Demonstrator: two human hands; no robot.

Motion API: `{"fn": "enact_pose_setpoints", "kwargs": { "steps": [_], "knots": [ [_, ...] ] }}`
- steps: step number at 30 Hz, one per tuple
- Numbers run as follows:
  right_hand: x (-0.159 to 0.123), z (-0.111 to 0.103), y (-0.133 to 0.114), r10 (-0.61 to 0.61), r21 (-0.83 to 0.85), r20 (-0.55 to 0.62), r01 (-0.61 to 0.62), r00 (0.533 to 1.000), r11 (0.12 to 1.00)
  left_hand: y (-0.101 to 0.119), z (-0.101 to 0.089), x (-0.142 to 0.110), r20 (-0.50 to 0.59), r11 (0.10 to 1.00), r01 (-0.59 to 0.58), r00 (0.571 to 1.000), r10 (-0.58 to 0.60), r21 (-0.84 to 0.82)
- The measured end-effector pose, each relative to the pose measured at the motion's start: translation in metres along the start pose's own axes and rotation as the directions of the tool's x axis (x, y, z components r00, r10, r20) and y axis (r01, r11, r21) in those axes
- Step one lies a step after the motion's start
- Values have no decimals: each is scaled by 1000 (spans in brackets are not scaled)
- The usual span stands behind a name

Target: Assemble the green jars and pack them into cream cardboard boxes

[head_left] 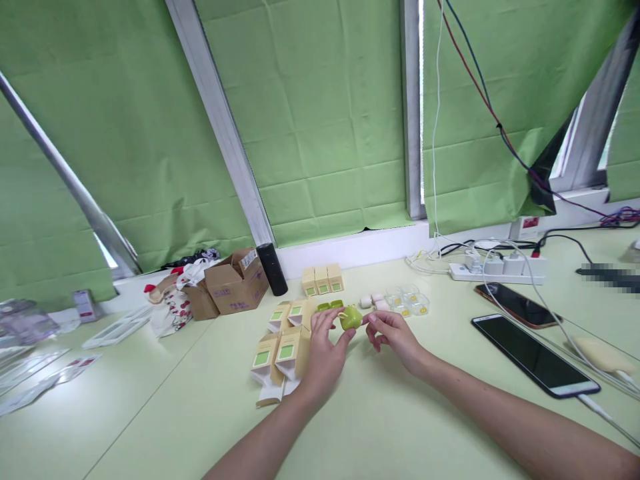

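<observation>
My left hand [327, 347] holds a small rounded green object [351, 318] with a thin pale loop on its left side, gripped between thumb and fingers above the table. At the object's right end, my right hand [393, 337] pinches a small white piece with thumb and forefinger; its other fingers curl under. Whether that piece is joined to the green object is hard to make out. Left of my left hand stand several small tan boxes [263, 358] with green labels, some with open flaps. Just behind my hands lie more green pieces [330, 305] and small white and pink pieces [379, 301].
Clear plastic cups [409, 300] with yellow dots lie behind my right hand. Three tan boxes [323, 279] stand farther back, near a black cylinder [272, 269] and a cardboard carton [236, 281]. Two phones [534, 355], cables and a power strip [497, 269] occupy the right.
</observation>
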State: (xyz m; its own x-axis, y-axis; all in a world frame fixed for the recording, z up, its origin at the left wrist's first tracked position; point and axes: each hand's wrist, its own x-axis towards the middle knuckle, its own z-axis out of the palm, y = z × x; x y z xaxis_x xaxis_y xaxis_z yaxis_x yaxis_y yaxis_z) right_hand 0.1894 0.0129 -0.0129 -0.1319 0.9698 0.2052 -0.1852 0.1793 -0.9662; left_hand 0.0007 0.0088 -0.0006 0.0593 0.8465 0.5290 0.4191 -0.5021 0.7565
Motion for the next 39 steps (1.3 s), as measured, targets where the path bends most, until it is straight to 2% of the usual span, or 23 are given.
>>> {"fn": "enact_pose_setpoints", "kwargs": {
  "steps": [2,4,5,7,9,10,12,13,19,25,29,33,36,39],
  "knots": [
    [2,-4,-2,-64,-207,-24,58,998,977,-3,2,5,-1,985,121,992,-123,-121],
    [3,-11,-9,-157,-503,-69,101,985,858,-5,2,9,34,945,212,977,-210,-248],
    [3,-14,-14,-209,-654,-75,110,975,749,-5,2,11,53,924,241,970,-236,-298],
    [4,-23,-25,-265,-899,-69,55,962,434,-5,0,13,70,889,280,959,-274,-363],
    [6,-31,-34,-251,-994,-55,-28,967,110,-4,-1,14,72,862,309,949,-306,-403],
    [7,-36,-38,-220,-999,-33,-37,975,-15,-4,-1,13,79,846,322,944,-319,-424],
    [11,-44,-40,-161,-984,-13,-41,987,-174,-3,0,12,102,815,339,938,-332,-469],
    [13,-48,-40,-144,-979,-16,-45,989,-200,-3,0,12,112,803,344,936,-333,-486],
    [20,-60,-36,-98,-976,-17,-37,995,-213,-4,2,11,100,773,351,930,-353,-528],
    [9,-38,-38,-79,-985,83,71,993,-155,-2,0,12,68,769,335,931,-358,-544],
    [-4,-16,-31,-120,-965,262,255,958,-64,-3,0,12,56,772,337,929,-366,-539],
    [-14,-3,-23,-116,-931,362,365,925,9,-3,0,12,52,776,339,928,-370,-532],
    [-17,-2,-19,-102,-925,348,359,932,126,-3,1,12,56,775,339,928,-368,-533],
    [-13,-8,-15,-112,-917,252,274,961,291,-3,1,13,53,768,340,926,-373,-543]
  ]
}}
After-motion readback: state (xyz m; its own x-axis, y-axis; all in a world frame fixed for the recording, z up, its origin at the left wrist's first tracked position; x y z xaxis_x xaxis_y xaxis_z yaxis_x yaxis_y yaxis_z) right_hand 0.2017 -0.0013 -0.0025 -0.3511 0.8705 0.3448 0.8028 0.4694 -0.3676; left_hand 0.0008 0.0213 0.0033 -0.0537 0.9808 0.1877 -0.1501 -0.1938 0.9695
